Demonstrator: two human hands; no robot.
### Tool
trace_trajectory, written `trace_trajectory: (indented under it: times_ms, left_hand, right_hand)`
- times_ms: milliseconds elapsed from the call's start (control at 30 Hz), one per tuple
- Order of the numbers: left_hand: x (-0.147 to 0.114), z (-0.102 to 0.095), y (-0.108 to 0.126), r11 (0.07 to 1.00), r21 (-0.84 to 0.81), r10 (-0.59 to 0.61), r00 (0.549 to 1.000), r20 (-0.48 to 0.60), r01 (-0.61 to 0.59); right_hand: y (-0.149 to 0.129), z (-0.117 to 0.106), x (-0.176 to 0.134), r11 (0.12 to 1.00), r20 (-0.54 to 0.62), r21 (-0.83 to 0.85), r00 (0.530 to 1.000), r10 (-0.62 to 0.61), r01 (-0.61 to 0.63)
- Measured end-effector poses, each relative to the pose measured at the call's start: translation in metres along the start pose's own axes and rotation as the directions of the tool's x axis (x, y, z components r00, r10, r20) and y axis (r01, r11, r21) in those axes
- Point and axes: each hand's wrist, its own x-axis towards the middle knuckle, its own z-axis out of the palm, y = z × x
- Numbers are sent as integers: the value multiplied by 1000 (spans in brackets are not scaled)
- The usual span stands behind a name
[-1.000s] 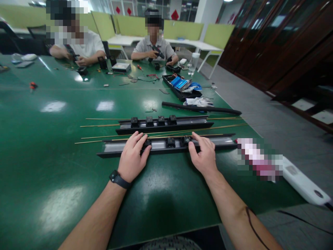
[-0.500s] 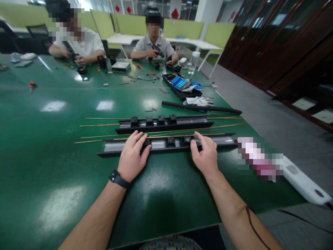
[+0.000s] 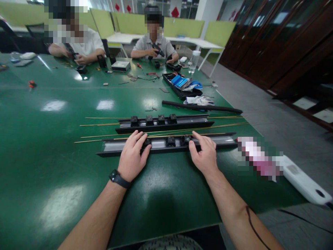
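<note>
A long black channel with a pale inner strip lies crosswise in front of me, bearing small black square blocks. My left hand wears a dark watch. Its thumb and fingers close around the left black block, which they partly cover. At the right black block, my right hand has its thumb and index finger bent against the block's right side. Between the hands sits the middle black block, untouched. Thin brass rods run along the channel's far side.
Behind is a second black channel with several blocks. Farther back lie a black strip, white gloves and a black tray. A white power strip is at right. Two people work across the green table.
My right hand has shifted slightly left, closer to the right block. The left hand and the channels stay where they were.
</note>
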Motion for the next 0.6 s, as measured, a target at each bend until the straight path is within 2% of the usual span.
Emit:
trace_trajectory:
  times_ms: [600]
  left_hand:
    - [0, -1, 0, 1000, -3, 3, 1000, 3, -3]
  right_hand:
    - [1, 0, 1, 1000, -35, -5, 999, 26, -26]
